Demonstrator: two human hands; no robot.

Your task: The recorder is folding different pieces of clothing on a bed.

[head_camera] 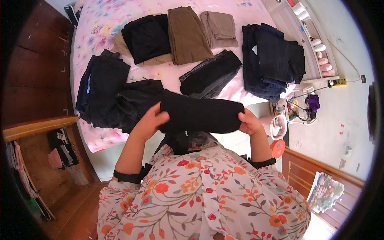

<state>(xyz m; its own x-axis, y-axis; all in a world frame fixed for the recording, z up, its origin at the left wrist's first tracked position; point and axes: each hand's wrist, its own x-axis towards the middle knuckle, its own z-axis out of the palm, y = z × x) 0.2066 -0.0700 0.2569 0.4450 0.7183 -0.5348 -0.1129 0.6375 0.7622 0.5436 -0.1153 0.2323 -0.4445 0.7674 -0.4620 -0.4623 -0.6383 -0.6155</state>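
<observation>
A folded black garment is stretched level between my two hands, in front of my body and near the bed's edge. My left hand grips its left end, thumb on top. At the other end, my right hand pinches the corner. Just beyond it on the bed lies a folded dark pair of trousers. A heap of black clothes spreads to the left, close to my left hand. The undersides of both hands' grips are hidden by the cloth.
On the pink floral bedsheet lie folded brown trousers, a black folded garment and a taupe one. A dark clothes stack stands at right. A pink bin and orange-red stool flank my right arm; an open wardrobe is at left.
</observation>
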